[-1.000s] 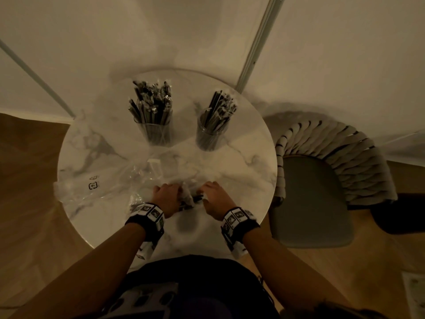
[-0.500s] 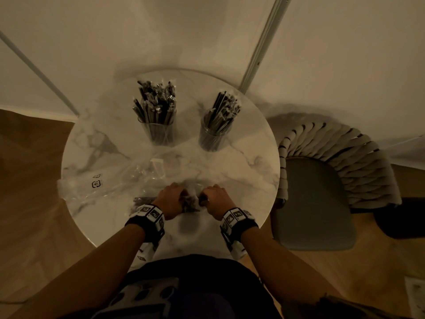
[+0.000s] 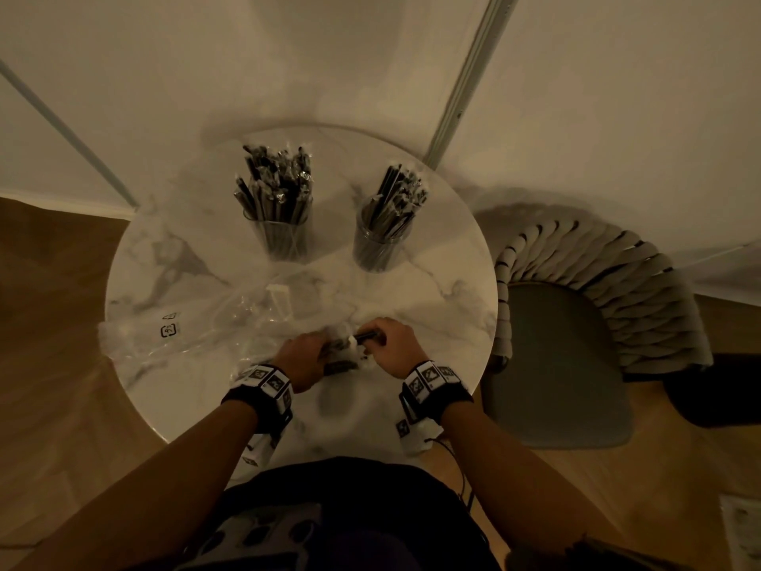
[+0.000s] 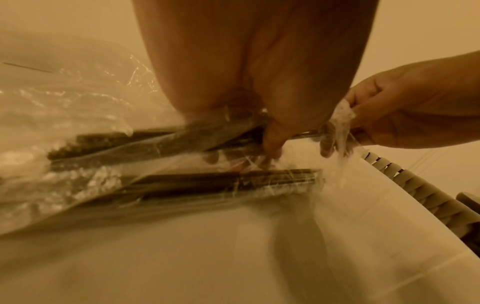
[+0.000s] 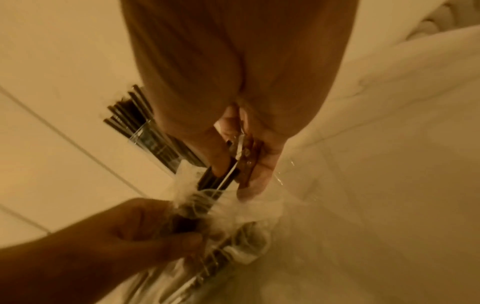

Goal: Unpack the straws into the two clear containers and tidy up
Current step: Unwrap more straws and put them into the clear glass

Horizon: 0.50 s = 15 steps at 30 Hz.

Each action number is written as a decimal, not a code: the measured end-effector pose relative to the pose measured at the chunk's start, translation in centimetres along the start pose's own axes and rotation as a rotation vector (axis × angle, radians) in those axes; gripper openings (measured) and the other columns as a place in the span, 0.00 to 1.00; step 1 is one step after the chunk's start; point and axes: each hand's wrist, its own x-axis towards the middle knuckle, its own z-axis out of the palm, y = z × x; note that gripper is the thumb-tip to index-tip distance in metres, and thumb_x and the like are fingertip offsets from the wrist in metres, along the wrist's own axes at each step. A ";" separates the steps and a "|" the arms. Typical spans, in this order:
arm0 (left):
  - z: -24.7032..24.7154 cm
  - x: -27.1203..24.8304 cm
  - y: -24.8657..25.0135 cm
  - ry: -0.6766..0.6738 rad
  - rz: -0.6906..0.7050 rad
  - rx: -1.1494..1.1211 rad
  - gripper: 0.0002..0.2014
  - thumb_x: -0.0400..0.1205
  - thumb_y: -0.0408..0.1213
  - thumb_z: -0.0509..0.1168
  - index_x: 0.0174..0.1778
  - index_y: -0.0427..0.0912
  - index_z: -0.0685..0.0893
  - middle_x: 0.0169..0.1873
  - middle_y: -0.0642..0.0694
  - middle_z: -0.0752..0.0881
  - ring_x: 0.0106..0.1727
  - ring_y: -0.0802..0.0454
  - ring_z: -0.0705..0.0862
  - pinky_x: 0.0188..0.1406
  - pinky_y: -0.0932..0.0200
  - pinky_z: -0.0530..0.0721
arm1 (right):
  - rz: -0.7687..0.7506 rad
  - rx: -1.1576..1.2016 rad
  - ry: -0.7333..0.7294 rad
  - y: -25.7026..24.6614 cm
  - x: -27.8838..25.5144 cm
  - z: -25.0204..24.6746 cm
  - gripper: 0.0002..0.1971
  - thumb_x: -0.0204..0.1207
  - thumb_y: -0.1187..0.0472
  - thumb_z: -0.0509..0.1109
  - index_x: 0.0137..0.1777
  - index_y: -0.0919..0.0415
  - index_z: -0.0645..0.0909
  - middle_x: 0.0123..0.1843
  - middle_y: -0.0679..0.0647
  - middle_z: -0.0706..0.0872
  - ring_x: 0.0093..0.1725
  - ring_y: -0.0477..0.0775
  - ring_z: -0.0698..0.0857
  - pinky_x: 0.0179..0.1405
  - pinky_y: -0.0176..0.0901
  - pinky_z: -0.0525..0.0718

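Observation:
Two clear containers [image 3: 288,236] [image 3: 379,245] stand at the back of the round marble table [image 3: 444,290], each filled with dark wrapped straws [image 3: 276,179]. Near the front edge my left hand [image 3: 302,358] grips a clear plastic pack of dark straws [image 4: 166,142]. My right hand [image 3: 391,344] pinches the ends of several straws [image 5: 218,176] that stick out of the pack's torn mouth. A second bundle of straws [image 4: 233,181] lies in plastic on the table just below the pack.
Crumpled clear packaging [image 3: 173,331] spreads over the table's left half and hangs past its edge. A woven chair [image 3: 584,323] stands close against the table on the right. Walls lie right behind the table, wooden floor around it.
My hands have drawn apart a little: the right one has moved right and away from me, and dark straw ends now show between the two hands.

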 end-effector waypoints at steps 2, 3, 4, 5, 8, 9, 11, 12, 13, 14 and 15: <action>-0.1 0.0 0.3 0.001 0.007 0.009 0.29 0.71 0.71 0.67 0.61 0.57 0.80 0.57 0.50 0.86 0.56 0.46 0.85 0.57 0.54 0.83 | 0.047 0.112 -0.013 -0.6 -0.2 -0.1 0.13 0.79 0.62 0.74 0.62 0.59 0.86 0.54 0.58 0.91 0.48 0.53 0.91 0.51 0.43 0.89; -0.2 -0.1 0.4 -0.001 0.005 0.015 0.29 0.71 0.72 0.66 0.61 0.56 0.81 0.57 0.50 0.86 0.55 0.45 0.85 0.56 0.54 0.83 | 0.058 0.165 -0.014 -0.8 -0.3 0.0 0.13 0.79 0.62 0.74 0.63 0.60 0.86 0.52 0.58 0.92 0.45 0.51 0.91 0.48 0.39 0.89; -0.3 -0.1 0.6 -0.001 0.002 0.023 0.29 0.71 0.72 0.66 0.60 0.55 0.81 0.56 0.49 0.86 0.54 0.45 0.85 0.55 0.53 0.83 | 0.059 0.201 -0.009 -1.1 -0.3 0.0 0.11 0.80 0.62 0.74 0.61 0.61 0.87 0.50 0.57 0.92 0.41 0.49 0.91 0.44 0.35 0.88; -0.3 -0.1 0.6 -0.005 -0.005 0.031 0.29 0.71 0.71 0.67 0.59 0.54 0.82 0.55 0.48 0.87 0.54 0.43 0.86 0.53 0.53 0.83 | 0.062 0.215 0.000 -1.1 -0.3 0.1 0.10 0.80 0.63 0.74 0.59 0.62 0.88 0.47 0.56 0.92 0.38 0.47 0.91 0.42 0.34 0.88; -0.3 -0.1 0.3 -0.004 -0.019 0.053 0.29 0.71 0.72 0.66 0.57 0.53 0.82 0.53 0.45 0.87 0.52 0.41 0.85 0.51 0.52 0.83 | 0.086 0.255 0.027 -1.1 -0.1 -0.2 0.06 0.79 0.66 0.74 0.53 0.63 0.90 0.43 0.57 0.93 0.38 0.52 0.92 0.45 0.43 0.91; -0.3 -0.1 0.3 -0.003 -0.021 0.055 0.29 0.71 0.72 0.65 0.57 0.53 0.82 0.53 0.45 0.87 0.52 0.41 0.85 0.51 0.52 0.83 | 0.105 0.272 0.035 -1.0 0.0 -0.5 0.06 0.79 0.66 0.74 0.52 0.63 0.90 0.42 0.58 0.93 0.38 0.54 0.92 0.47 0.46 0.92; -0.3 -0.1 0.1 0.002 -0.024 0.054 0.27 0.75 0.67 0.66 0.59 0.51 0.82 0.54 0.44 0.86 0.53 0.40 0.84 0.53 0.51 0.82 | 0.150 0.306 0.068 -0.5 0.3 -1.2 0.04 0.79 0.67 0.73 0.51 0.61 0.89 0.39 0.58 0.92 0.38 0.56 0.92 0.48 0.52 0.92; -0.2 0.0 -0.1 0.002 -0.030 0.044 0.24 0.78 0.62 0.67 0.61 0.49 0.82 0.56 0.43 0.86 0.54 0.39 0.84 0.55 0.51 0.81 | 0.171 0.339 0.090 -0.3 0.4 -1.6 0.04 0.79 0.67 0.73 0.50 0.60 0.88 0.40 0.57 0.92 0.38 0.57 0.91 0.48 0.55 0.92; -0.2 0.1 0.0 -0.003 -0.044 0.042 0.20 0.81 0.55 0.66 0.63 0.47 0.82 0.58 0.42 0.85 0.56 0.39 0.83 0.57 0.51 0.81 | 0.191 0.373 0.109 -0.1 0.5 -1.9 0.04 0.79 0.66 0.73 0.50 0.58 0.88 0.42 0.58 0.91 0.39 0.58 0.92 0.48 0.58 0.92; -0.1 0.2 0.0 -0.006 -0.057 0.049 0.16 0.84 0.48 0.65 0.64 0.45 0.81 0.60 0.41 0.84 0.58 0.39 0.83 0.59 0.50 0.80 | 0.201 0.411 0.123 0.1 0.6 -2.2 0.04 0.79 0.64 0.74 0.51 0.56 0.87 0.44 0.58 0.91 0.41 0.60 0.92 0.50 0.60 0.92; 0.0 0.3 0.1 -0.007 -0.065 0.052 0.14 0.85 0.42 0.62 0.65 0.44 0.80 0.62 0.40 0.84 0.60 0.39 0.82 0.60 0.50 0.79 | 0.205 0.439 0.126 0.1 0.6 -2.4 0.04 0.79 0.63 0.74 0.52 0.54 0.87 0.47 0.59 0.91 0.43 0.61 0.92 0.51 0.62 0.92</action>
